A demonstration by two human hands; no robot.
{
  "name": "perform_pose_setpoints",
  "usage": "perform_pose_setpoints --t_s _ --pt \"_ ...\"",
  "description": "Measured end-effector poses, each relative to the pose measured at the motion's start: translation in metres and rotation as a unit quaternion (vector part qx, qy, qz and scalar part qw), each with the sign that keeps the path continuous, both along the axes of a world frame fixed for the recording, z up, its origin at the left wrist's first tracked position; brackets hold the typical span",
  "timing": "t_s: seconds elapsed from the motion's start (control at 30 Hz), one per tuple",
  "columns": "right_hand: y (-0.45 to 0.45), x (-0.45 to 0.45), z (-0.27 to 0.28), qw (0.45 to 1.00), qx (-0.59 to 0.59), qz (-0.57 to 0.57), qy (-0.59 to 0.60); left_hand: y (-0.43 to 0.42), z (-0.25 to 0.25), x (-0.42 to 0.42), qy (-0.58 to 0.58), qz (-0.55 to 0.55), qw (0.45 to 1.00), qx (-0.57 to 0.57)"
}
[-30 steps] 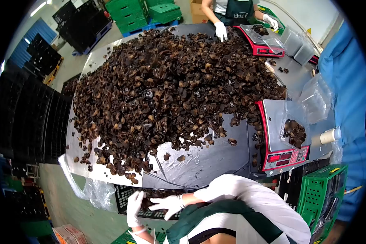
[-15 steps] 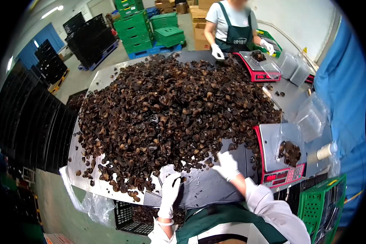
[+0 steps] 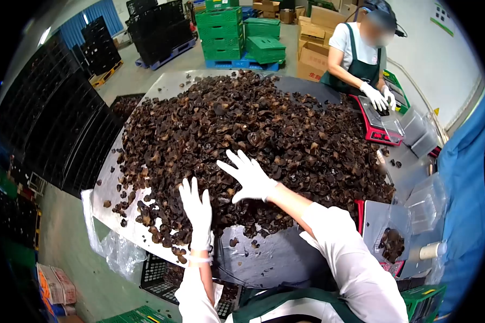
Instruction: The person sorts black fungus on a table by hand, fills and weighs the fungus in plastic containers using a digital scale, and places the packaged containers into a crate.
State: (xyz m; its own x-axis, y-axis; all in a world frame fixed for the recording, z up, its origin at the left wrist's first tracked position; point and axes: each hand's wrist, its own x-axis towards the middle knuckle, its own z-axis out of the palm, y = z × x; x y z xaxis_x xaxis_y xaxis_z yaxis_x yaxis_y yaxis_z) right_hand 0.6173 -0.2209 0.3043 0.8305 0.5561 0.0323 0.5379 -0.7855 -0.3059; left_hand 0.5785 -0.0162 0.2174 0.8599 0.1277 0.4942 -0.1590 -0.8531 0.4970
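Observation:
A wide heap of dark brown wood ear mushrooms (image 3: pixel 210 124) covers much of the metal table (image 3: pixel 285 258). My left hand (image 3: pixel 197 210), in a white glove, is over the near left part of the heap with its fingers stretched forward. To its right, my right hand (image 3: pixel 249 177), gloved too, reaches farther over the pile with fingers spread wide. Neither hand holds anything; whether they touch the mushrooms I cannot tell. At my right, a clear plastic tub with some mushrooms (image 3: pixel 392 245) rests on a red scale (image 3: pixel 373 220), partly hidden by my sleeve.
Across the table, a co-worker's gloved hands (image 3: pixel 380 97) are at a second red scale (image 3: pixel 377 129). Clear plastic tubs (image 3: pixel 425 202) stand along the right edge, near a white roll (image 3: pixel 432 251). A black crate (image 3: pixel 159 280) sits below the near edge; green crates (image 3: pixel 220 32) are stacked behind.
Both my hands have moved forward from the near edge onto the heap, the right one also leftward. The view has shifted. The co-worker's hands have come together at the far scale.

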Motion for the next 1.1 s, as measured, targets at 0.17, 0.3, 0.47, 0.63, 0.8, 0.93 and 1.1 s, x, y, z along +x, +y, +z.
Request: perform_pose_setpoints --t_s 0.17,0.3,0.47,0.63,0.8,0.93,1.1 --pt "-0.007 0.036 -0.037 0.997 -0.065 0.037 0.033 -0.040 -0.020 0.009 0.021 -0.025 0.999 -0.005" --pt "-0.035 0.016 -0.052 0.996 -0.060 0.058 -0.021 -0.068 -0.023 -0.018 0.041 -0.071 0.991 -0.106" --pt "-0.067 -0.025 -0.044 0.999 -0.007 0.047 -0.024 -0.107 -0.029 -0.044 0.017 -0.115 0.974 -0.195" --pt "-0.117 -0.068 -0.065 0.996 0.064 -0.062 -0.001 -0.148 -0.034 -0.055 0.021 -0.180 0.965 -0.190" --pt "-0.158 -0.124 -0.076 0.975 0.098 -0.199 0.001 -0.188 -0.027 -0.080 0.042 -0.264 0.948 -0.174" --pt "-0.172 -0.178 -0.084 0.959 0.123 -0.255 0.003 -0.192 -0.027 -0.114 0.042 -0.379 0.919 -0.102" --pt "-0.168 -0.254 -0.091 0.952 0.123 -0.276 0.058 -0.163 -0.041 -0.165 0.062 -0.514 0.855 0.027"
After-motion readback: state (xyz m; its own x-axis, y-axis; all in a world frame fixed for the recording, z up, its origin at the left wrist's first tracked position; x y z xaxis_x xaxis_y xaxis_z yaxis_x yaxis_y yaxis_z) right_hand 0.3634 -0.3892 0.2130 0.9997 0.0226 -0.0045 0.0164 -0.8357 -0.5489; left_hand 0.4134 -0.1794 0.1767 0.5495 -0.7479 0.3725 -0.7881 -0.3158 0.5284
